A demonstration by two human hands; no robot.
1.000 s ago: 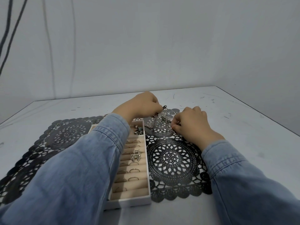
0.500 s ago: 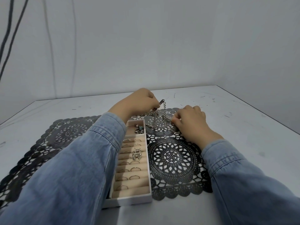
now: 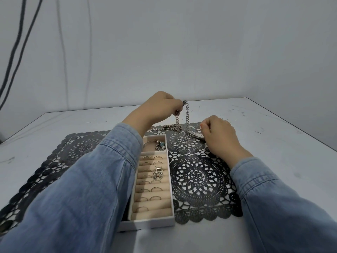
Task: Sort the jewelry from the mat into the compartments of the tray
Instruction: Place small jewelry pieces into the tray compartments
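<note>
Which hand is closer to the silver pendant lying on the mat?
Right. The right hand sits curled just beside the pendant; the left hand is higher and to its left, pinching the chain.

This looks like a bare workroom or recording set-up, not a home. A scuffed white table (image 3: 273, 143) stands in a corner of plain grey-white walls (image 3: 182, 42). Dark cables (image 3: 27, 33) hang down the wall at ten o'clock. A black lace mat (image 3: 198, 179) covers the tabletop at six o'clock.
</note>
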